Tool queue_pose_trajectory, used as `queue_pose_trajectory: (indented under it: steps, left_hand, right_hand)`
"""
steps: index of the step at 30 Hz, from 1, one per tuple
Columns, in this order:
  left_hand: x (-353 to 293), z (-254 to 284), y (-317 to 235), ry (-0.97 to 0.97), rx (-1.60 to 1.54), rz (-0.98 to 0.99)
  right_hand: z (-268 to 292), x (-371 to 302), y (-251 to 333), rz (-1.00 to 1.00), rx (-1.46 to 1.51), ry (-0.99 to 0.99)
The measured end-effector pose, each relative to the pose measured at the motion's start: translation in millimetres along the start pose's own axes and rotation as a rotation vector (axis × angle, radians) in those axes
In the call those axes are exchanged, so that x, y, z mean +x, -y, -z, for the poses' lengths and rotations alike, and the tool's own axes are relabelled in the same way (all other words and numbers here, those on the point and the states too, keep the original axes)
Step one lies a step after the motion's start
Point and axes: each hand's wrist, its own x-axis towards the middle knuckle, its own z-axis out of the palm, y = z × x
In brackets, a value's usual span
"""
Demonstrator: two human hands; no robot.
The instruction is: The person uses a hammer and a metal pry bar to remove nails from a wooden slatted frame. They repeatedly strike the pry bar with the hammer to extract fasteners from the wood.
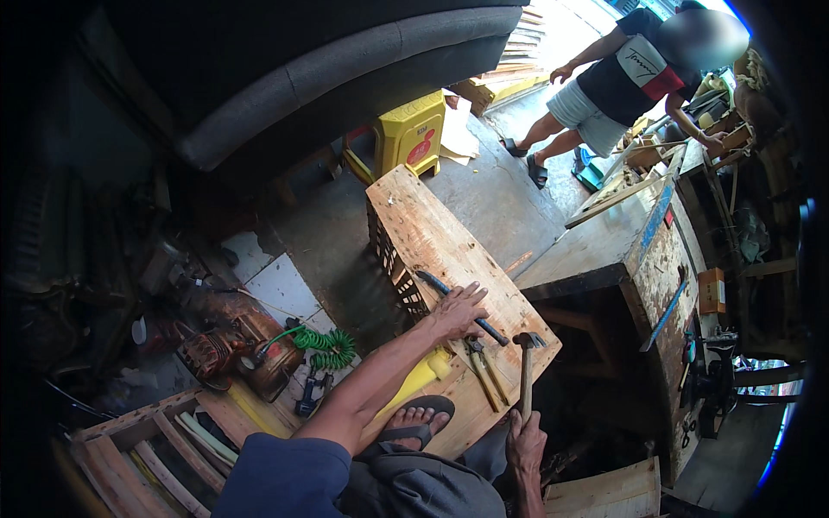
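Note:
A light wooden board (pixel 449 233) lies before me, resting on a dark slatted crate (pixel 393 272). Across the dark blue metal bar (pixel 436 283) on this board rests my left hand (pixel 459 312), its fingers stretched out and spread. My right hand (pixel 525 439) is wrapped round the wooden handle of a claw hammer (pixel 526 375). The hammer's head sits over the board's near right end. Between bar and hammer lies a pair of long-handled pincers (pixel 485 373). My sandalled foot (pixel 416 425) is beside the board's near end, close to a yellow piece (pixel 423 375).
Left of me stand a rusty air compressor (pixel 259 341), a green coiled hose (pixel 328 347) and a slatted wooden frame (pixel 164 457). A yellow stool (pixel 410 134) stands beyond the board. At right is a worn workbench (pixel 656 285); another person (pixel 617 82) reaches over clutter behind it.

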Motion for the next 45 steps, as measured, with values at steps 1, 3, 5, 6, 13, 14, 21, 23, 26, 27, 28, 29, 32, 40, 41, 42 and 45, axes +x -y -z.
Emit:
queue_pose_trajectory:
  steps: [1,3,5,6,13,14,21,23,26,27,28,29,32,40,41,42,45]
  left_hand:
    - [-1,-3,5,0.005,0.029,-0.02]
    - [2,0,10,0.018,0.086,-0.071]
    - [-3,6,5,-0.096,0.094,-0.188]
    - [-5,10,-3,-0.053,0.067,-0.171]
    - [-35,40,-44,-0.243,0.158,-0.467]
    - [-41,44,-51,-0.239,0.196,-0.509]
    - [-86,74,-92,-0.101,0.226,-0.717]
    - [-94,85,-102,-0.011,0.228,-0.75]
    - [-92,83,-120,0.129,0.251,-0.827]
    - [-94,86,-127,0.173,0.265,-0.855]
    - [-97,85,-131,0.209,0.277,-0.857]
    - [-98,88,-137,0.224,0.266,-0.879]
    - [-105,80,-142,0.253,0.246,-0.862]
    - [-106,101,-198,0.398,-0.045,-0.977]
    - [-107,102,-201,0.385,-0.115,-0.99]
    - [-104,97,-209,0.346,-0.22,-1.055]
    - [-101,77,-236,0.201,-0.318,-1.187]
  right_hand:
    - [-5,2,-6,-0.014,0.03,-0.002]
    - [-19,6,-20,-0.047,0.071,-0.031]
    - [-32,12,-34,-0.082,0.091,-0.083]
    - [-36,16,-38,-0.105,0.103,-0.111]
    - [-82,81,-50,-0.032,0.011,-0.205]
    - [-86,90,-47,0.03,-0.023,-0.213]
    - [-40,148,74,0.163,0.789,0.323]
    - [-12,164,104,0.321,0.82,0.609]
    - [3,167,133,0.422,0.732,0.704]
    - [-3,169,142,0.45,0.737,0.72]
    - [-11,171,147,0.514,0.712,0.777]
    - [-16,170,150,0.575,0.681,0.832]
    - [-15,155,154,0.616,0.462,0.666]
    - [14,171,97,0.595,0.636,0.948]
    - [15,175,89,0.481,0.747,0.985]
    - [11,180,75,0.413,0.835,0.894]
    - [18,187,56,0.366,0.742,0.564]
